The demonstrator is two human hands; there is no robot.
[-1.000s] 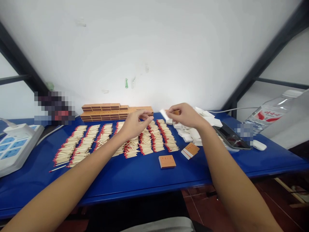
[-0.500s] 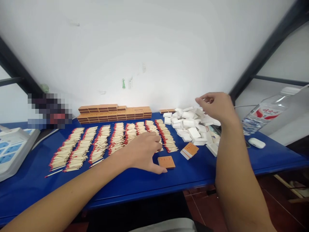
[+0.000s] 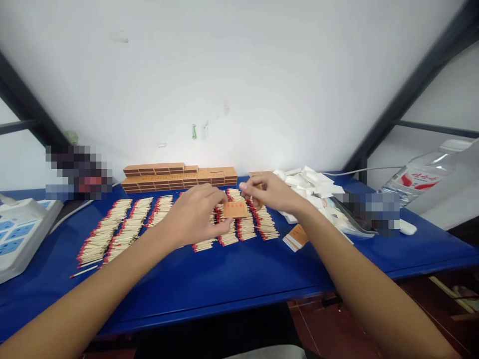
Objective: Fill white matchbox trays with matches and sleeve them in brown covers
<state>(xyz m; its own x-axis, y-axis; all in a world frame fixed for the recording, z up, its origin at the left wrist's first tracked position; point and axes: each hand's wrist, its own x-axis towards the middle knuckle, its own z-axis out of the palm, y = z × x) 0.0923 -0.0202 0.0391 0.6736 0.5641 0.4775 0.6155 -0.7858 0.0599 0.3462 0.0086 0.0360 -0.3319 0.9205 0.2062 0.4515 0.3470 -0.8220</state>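
An orange matchbox (image 3: pixel 235 210) with red printing is held up over the rows of matches, gripped at its left end between the thumb and fingers of my left hand (image 3: pixel 196 214). Just right of the box is my right hand (image 3: pixel 271 192), its fingers curled together. A small orange patch shows among those fingers, too little to name. Beneath both hands lie matches (image 3: pixel 265 219) with red heads, laid out in several slanting rows on the blue table (image 3: pixel 224 279). My hands and forearms cover parts of these rows.
Orange matchboxes (image 3: pixel 175 178) are stacked along the wall. White inner trays (image 3: pixel 312 182) form a heap at the right, with orange and white pieces (image 3: pixel 297 237) before it. A water bottle (image 3: pixel 422 172) stands far right, a power strip (image 3: pixel 22 234) far left.
My left hand has taken the matchbox off the table and raised it. My right hand has come left and down from above the white heap to beside the box, its fingers still curled.
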